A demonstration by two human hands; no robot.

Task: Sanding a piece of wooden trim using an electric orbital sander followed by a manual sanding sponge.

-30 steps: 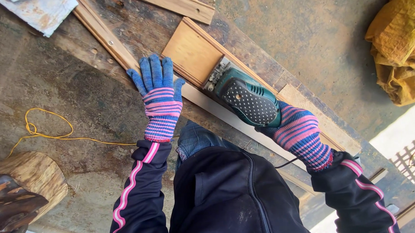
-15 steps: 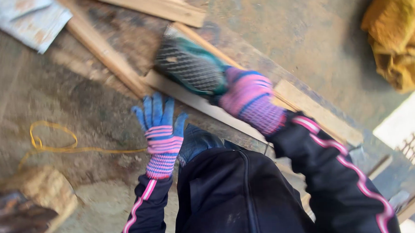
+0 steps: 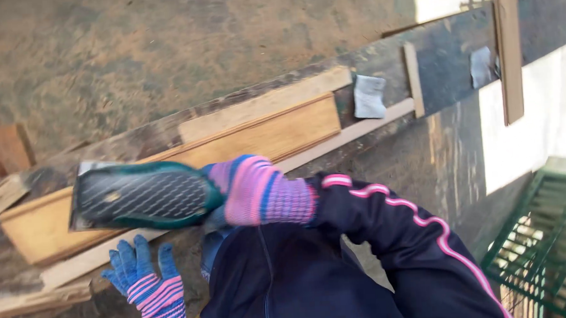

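Since a second ago the view has swung round and the dark green power tool with a dimpled black grip (image 3: 141,196) has left the board edge where it sat; it is now carried in the air, over the near left part of the long tan wooden board (image 3: 256,138). That board lies along the dark, worn plank serving as a desk (image 3: 444,63), with a pale thin strip (image 3: 358,129) just beside its near edge. The right hand (image 3: 259,190), in a pink and blue striped knit glove, is closed round the tool's rear handle. The left hand (image 3: 150,282), gloved alike, is open with fingers spread, low at the near left, holding nothing. Judging by its bulk, the tool is rigid and fairly heavy; the textured grip is the safe hold, away from its front end.
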